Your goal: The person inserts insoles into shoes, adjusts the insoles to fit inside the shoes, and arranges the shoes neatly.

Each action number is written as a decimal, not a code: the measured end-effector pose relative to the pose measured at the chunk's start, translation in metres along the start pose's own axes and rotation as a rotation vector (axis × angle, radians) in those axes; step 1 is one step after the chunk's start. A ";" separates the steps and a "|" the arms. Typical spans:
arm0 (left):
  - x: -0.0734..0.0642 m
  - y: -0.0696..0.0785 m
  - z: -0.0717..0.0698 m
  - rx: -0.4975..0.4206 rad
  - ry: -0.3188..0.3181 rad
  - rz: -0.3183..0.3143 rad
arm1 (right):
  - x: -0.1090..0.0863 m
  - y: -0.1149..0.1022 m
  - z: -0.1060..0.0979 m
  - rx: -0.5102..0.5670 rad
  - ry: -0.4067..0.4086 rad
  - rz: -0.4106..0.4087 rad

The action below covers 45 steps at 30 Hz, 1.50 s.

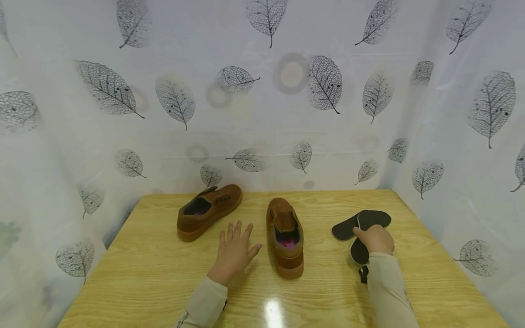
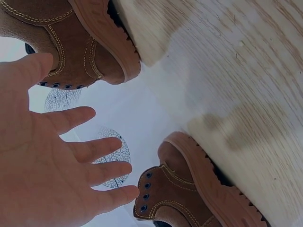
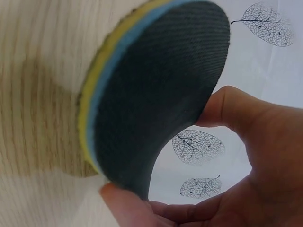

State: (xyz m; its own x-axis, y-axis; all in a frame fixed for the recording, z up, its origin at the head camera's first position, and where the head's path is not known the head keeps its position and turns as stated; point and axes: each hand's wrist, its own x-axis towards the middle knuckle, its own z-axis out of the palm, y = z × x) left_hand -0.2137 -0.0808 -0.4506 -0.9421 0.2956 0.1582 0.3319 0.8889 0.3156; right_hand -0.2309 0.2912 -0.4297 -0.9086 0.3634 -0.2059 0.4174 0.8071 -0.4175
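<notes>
My right hand (image 1: 375, 239) grips a dark shoe insole (image 1: 359, 252) over the right side of the table. In the right wrist view this insole (image 3: 156, 80) bends between thumb and fingers, its edge layered yellow and blue. More dark insole surface (image 1: 344, 229) shows beyond the hand, partly overlapped, so where each piece ends is unclear. With fingers spread, my left hand (image 1: 234, 253) holds nothing between two brown shoes. The left shoe (image 1: 194, 227) points away to the right; the nearer shoe (image 1: 290, 262) stands heel toward me, something pink inside.
The wooden table (image 1: 164, 282) ends at a white curtain (image 1: 266, 123) printed with leaves, which also hangs along both sides. A small black piece (image 1: 363, 274) shows beside the right wrist. Light glares on the table's near edge.
</notes>
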 end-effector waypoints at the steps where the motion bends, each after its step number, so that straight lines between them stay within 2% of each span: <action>1: 0.000 0.000 0.000 -0.001 -0.001 0.001 | 0.000 0.000 0.000 0.001 0.002 -0.003; 16: 0.000 0.000 -0.002 0.013 -0.003 -0.002 | -0.016 -0.018 -0.004 0.043 0.052 -0.064; 23: 0.000 0.000 -0.001 0.020 0.008 0.003 | -0.028 -0.032 -0.013 0.065 0.102 -0.101; 29: 0.000 0.001 -0.002 0.019 0.015 0.011 | -0.040 -0.044 -0.019 0.076 0.110 -0.128; 40: 0.000 0.001 -0.004 0.015 0.021 0.012 | -0.054 -0.058 -0.023 0.043 0.149 -0.146; 45: 0.001 0.000 -0.004 0.016 0.023 0.012 | -0.060 -0.063 -0.023 0.066 0.169 -0.165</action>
State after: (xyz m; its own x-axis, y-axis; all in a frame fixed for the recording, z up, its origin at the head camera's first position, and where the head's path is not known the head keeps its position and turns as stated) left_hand -0.2140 -0.0817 -0.4466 -0.9367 0.2981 0.1837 0.3422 0.8908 0.2990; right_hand -0.2032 0.2297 -0.3706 -0.9518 0.3063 0.0186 0.2581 0.8320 -0.4911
